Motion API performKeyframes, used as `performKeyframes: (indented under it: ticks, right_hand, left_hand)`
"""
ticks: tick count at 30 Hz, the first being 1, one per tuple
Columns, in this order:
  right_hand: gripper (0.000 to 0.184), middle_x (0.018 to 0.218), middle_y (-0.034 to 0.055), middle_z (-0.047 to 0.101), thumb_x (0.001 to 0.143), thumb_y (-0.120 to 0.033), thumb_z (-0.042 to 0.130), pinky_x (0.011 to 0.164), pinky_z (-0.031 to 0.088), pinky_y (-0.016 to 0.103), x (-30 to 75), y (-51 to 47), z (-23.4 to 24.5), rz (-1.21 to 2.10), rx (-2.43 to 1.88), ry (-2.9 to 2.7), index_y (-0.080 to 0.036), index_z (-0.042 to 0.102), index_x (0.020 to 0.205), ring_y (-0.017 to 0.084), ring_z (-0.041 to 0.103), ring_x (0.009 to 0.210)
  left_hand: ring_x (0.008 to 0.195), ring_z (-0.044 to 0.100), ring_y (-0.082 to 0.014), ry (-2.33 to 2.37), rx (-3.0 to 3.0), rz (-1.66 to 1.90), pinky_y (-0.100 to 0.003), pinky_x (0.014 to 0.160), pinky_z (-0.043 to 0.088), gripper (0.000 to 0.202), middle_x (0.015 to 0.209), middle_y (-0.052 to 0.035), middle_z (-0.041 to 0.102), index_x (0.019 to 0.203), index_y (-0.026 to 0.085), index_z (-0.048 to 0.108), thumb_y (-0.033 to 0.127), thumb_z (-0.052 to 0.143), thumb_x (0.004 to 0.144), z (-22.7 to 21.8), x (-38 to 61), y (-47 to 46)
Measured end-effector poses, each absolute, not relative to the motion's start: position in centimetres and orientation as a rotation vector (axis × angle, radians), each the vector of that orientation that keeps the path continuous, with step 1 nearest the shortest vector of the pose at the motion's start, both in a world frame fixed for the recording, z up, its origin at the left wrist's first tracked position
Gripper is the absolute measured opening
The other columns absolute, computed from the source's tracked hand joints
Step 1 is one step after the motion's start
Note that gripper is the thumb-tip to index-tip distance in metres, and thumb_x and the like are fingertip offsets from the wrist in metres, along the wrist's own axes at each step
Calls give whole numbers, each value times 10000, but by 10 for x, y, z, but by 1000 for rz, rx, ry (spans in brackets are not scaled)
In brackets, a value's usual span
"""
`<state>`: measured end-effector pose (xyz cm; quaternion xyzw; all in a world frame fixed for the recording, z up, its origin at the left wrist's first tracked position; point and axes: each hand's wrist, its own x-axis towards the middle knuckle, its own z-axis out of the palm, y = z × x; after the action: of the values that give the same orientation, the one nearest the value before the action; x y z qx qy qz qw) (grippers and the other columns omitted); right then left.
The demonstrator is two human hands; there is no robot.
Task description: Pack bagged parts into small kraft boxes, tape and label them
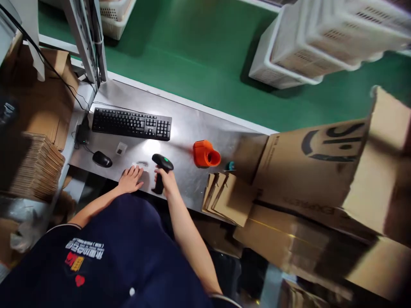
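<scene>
My right hand is wrapped round the handle of a black barcode scanner, which has a green light on its top. On the metal table, my left hand lies flat with its fingers apart. Just beyond those fingertips is a small clear and white packet; whether they touch it I cannot tell. A white square label or packet lies farther off, between a black mouse and the scanner. Behind them is a black keyboard.
An orange scanner holder and a teal tape-like item stand to the right. Folded cardboard and a large open carton border that side. Stacked white crates rest on the green belt. Flat cartons are piled left.
</scene>
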<state>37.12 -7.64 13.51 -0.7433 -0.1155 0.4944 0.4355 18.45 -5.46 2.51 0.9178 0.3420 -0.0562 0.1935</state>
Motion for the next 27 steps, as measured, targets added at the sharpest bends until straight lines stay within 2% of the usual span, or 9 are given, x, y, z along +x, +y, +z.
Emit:
performKeyframes:
  ticks: [2,5,12,18,27]
  right_hand:
    - [378,553,-24,585,709,-521,797,529,492,297,355,-105,148,1351,-1784,-88,-192,646,816,157,553,521]
    - [493,536,-32,582,630,-610,873,502,466,274,327,-123,162,1385,-1779,20,-211,601,728,128,531,489]
    - [562,504,-44,565,624,-708,866,508,446,288,312,-118,175,1242,-1883,-32,-223,593,703,122,503,475]
    - [560,505,-48,567,610,-696,872,511,443,298,311,-122,175,1217,-1901,-23,-215,626,760,128,497,475]
    - [586,478,-60,556,622,-696,862,497,439,289,313,-120,169,1191,-1894,-63,-193,668,850,130,494,462]
  left_hand:
    - [1581,335,-368,931,2579,-142,-514,1206,346,728,1717,-161,390,1695,178,279,528,369,1062,23,184,-53]
    - [1577,331,-370,883,2580,-114,-521,1196,369,723,1720,-165,381,1691,162,281,505,375,1062,19,183,-51]
    - [1585,315,-372,839,2527,-85,-535,1241,328,728,1705,-140,417,1690,177,287,494,415,1047,13,183,-47]
    - [1598,283,-388,815,2518,-74,-579,1265,280,731,1709,-136,411,1690,192,297,469,461,1034,13,182,-43]
    - [1606,261,-400,807,2545,-73,-601,1283,253,714,1712,-141,403,1675,166,329,483,432,1043,16,184,-41]
